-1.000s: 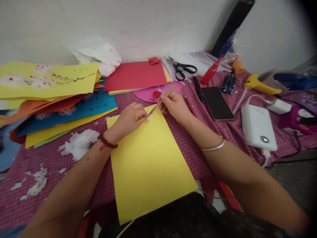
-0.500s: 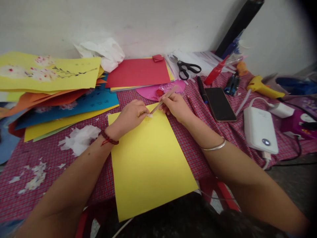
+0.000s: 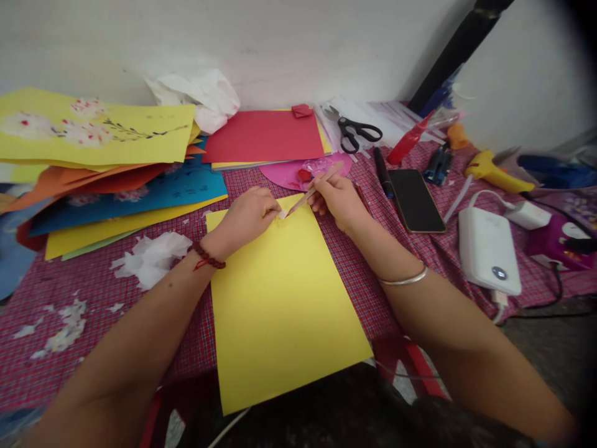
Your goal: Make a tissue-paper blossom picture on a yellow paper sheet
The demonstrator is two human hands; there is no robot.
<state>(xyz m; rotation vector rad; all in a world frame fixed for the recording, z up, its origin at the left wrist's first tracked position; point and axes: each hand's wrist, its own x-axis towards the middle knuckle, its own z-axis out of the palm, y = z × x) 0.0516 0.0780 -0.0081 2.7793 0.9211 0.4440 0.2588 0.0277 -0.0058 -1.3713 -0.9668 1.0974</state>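
A yellow sheet of paper (image 3: 289, 311) lies before me, its near edge reaching past the table. Near its far edge, my left hand (image 3: 247, 218) is closed in a pinch on a small white paper scrap (image 3: 282, 214). In the fingers of my right hand (image 3: 342, 202) is a thin flat wooden stick (image 3: 301, 203), held slanted like a pen. Its lower tip comes down right beside the scrap; whether they touch I cannot tell. Behind the stick, a pink round piece (image 3: 280, 175) carries clear crinkled plastic with something red in it.
To the left, painted yellow paper (image 3: 153, 146) tops a stack of coloured sheets; crumpled white tissue (image 3: 153, 258) lies nearer. Red paper (image 3: 265, 140) and scissors (image 3: 359, 130) are at the back. Rightward sit a phone (image 3: 417, 202), a white power bank (image 3: 489, 249) and a yellow glue gun (image 3: 499, 171).
The stick's tip has shifted slightly to the right, and my right hand with it. My left hand keeps its pinch at about the same spot. The view has moved slightly.
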